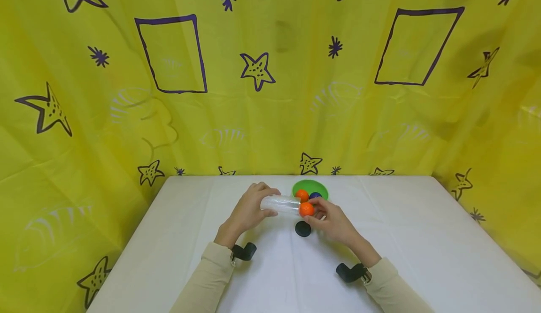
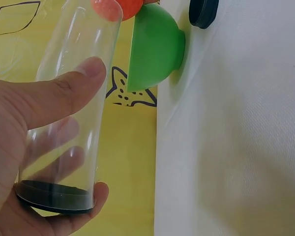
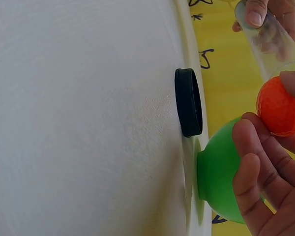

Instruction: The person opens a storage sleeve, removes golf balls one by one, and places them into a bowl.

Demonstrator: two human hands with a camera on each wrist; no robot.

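In the head view my left hand (image 1: 252, 208) grips a clear plastic tube (image 1: 281, 204), tilted nearly level above the table. A dark cap (image 2: 54, 196) closes the tube's end at the left hand, and no ball shows in its lower part. My right hand (image 1: 336, 221) pinches an orange golf ball (image 3: 281, 106) between thumb and fingers, right at the tube's uncapped mouth. Behind the hands stands a green bowl (image 1: 310, 186) with another orange ball (image 1: 302, 195) and a dark blue ball (image 1: 315, 195) in it.
A loose black cap (image 1: 303, 229) lies on the white table (image 1: 270, 275), just below the ball in the head view. A yellow curtain (image 1: 270, 116) with drawn stars hangs behind the table and along both sides. Each wrist wears a black camera mount (image 1: 351, 272).
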